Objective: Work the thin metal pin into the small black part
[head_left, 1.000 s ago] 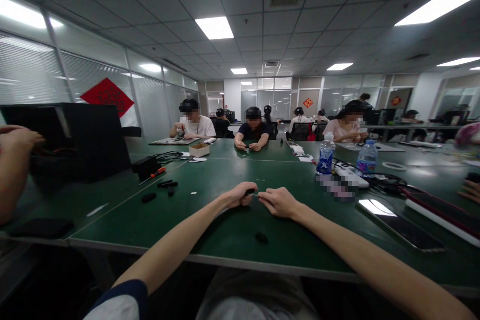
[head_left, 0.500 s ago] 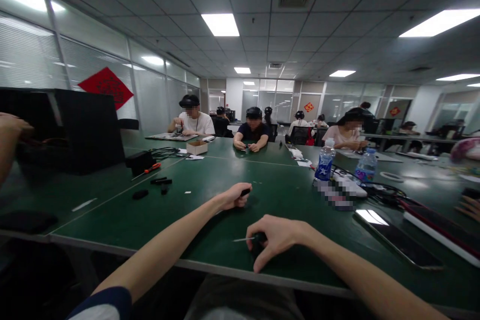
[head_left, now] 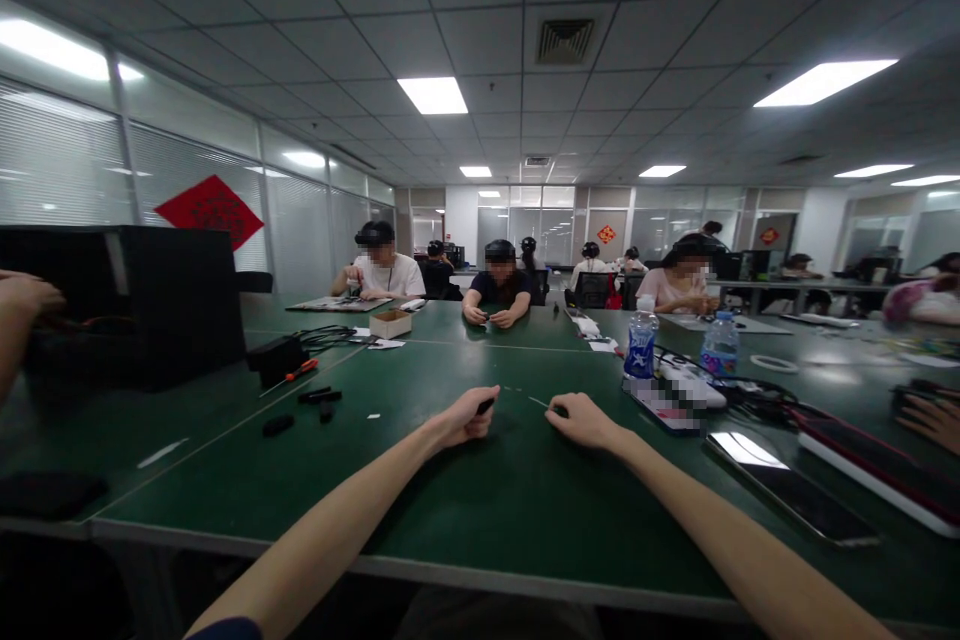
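Observation:
My left hand (head_left: 463, 418) is closed around a small black piece (head_left: 486, 406), whose end shows by the thumb; its kind I cannot make out. To the right, my right hand (head_left: 585, 420) grips a screwdriver (head_left: 538, 403). The thin metal shaft points left toward the other hand, and the dark handle is mostly hidden by the fingers. Both hands are low over the green table (head_left: 420, 490), a gap between them. Left of them lie several small black parts (head_left: 319, 396) and a black oval piece (head_left: 278, 425).
An orange-handled screwdriver (head_left: 301, 371) rests by a black block (head_left: 275, 360) with cables. A small cardboard box (head_left: 390, 323) stands farther back. On the right are two bottles (head_left: 641, 345), a phone (head_left: 787, 490) and a red-edged case (head_left: 870, 455). A large black box (head_left: 187, 310) is at left; people sit around.
My right hand has moved forward, away from the table's front edge, with the screwdriver, and its fingers have closed more around the handle. My left hand keeps the black piece. The view has tilted up slightly.

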Motion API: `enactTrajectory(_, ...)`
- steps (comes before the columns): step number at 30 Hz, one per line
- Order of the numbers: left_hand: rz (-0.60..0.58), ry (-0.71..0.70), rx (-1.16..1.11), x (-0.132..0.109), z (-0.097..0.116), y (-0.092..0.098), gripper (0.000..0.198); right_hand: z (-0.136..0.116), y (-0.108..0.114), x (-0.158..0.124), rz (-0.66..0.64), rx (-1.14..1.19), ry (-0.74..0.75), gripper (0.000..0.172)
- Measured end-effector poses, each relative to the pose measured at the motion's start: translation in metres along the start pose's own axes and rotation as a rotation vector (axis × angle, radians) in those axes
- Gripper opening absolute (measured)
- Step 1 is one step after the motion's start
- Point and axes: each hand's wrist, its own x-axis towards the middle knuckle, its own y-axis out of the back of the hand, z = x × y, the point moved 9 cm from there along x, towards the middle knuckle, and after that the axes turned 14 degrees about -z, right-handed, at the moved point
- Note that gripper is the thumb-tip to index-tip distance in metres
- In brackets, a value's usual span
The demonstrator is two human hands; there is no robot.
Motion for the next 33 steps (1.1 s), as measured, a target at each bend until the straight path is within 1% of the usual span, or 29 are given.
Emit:
enactTrajectory(2, -0.014, -0.01, 0.022, 0.001, 0.0, 0.0, 0.033, 0.019, 0.002, 0.004, 0.031, 0.083, -0.065, 0.028)
enactTrajectory(5, -0.029, -0.035, 0.045, 0.004, 0.001, -0.002, 0.027, 0.034, 0.001, 0.008, 0.046, 0.151, -0.105, 0.027)
enactTrajectory(7, -0.02, -0.043, 0.097, 0.004, 0.002, -0.003, 0.031, 0.042, 0.0, 0.011, 0.061, 0.198, -0.132, 0.026)
enactTrajectory(9, 0.004, -0.036, 0.201, 0.004, 0.004, -0.006, 0.038, 0.051, -0.002, 0.014, 0.07, 0.251, -0.161, 0.025)
enactTrajectory(11, 0.021, -0.029, 0.327, 0.006, 0.006, -0.01, 0.04, 0.059, -0.004, 0.016, 0.07, 0.313, -0.192, 0.026)
enactTrajectory(13, 0.023, -0.035, 0.431, 0.009, 0.009, -0.015, 0.033, 0.066, -0.009, 0.019, 0.059, 0.382, -0.221, 0.027)
enactTrajectory(15, 0.04, -0.044, 0.548, 0.013, 0.013, -0.017, 0.022, 0.072, -0.013, 0.021, 0.047, 0.448, -0.241, 0.029)
enactTrajectory(18, 0.106, -0.08, 0.857, 0.022, 0.028, -0.019, 0.015, 0.077, -0.015, 0.022, 0.045, 0.52, -0.254, 0.029)
enactTrajectory(19, 0.123, -0.096, 0.927, 0.026, 0.032, -0.02, 0.013, 0.079, -0.014, 0.022, 0.049, 0.535, -0.256, 0.029)
enactTrajectory(23, 0.151, -0.123, 1.046, 0.048, 0.038, -0.024, 0.008, 0.087, -0.013, 0.022, 0.069, 0.564, -0.269, 0.028)
enactTrajectory(26, 0.174, -0.107, 1.143, 0.067, 0.036, -0.028, 0.019, 0.093, -0.013, 0.023, 0.092, 0.558, -0.282, 0.028)
enactTrajectory(30, 0.201, 0.024, 1.394, 0.094, 0.025, -0.029, 0.043, 0.1, -0.015, 0.024, 0.127, 0.532, -0.309, 0.033)
enactTrajectory(33, 0.194, 0.077, 1.416, 0.109, 0.019, -0.024, 0.052, 0.101, -0.016, 0.023, 0.133, 0.515, -0.313, 0.037)
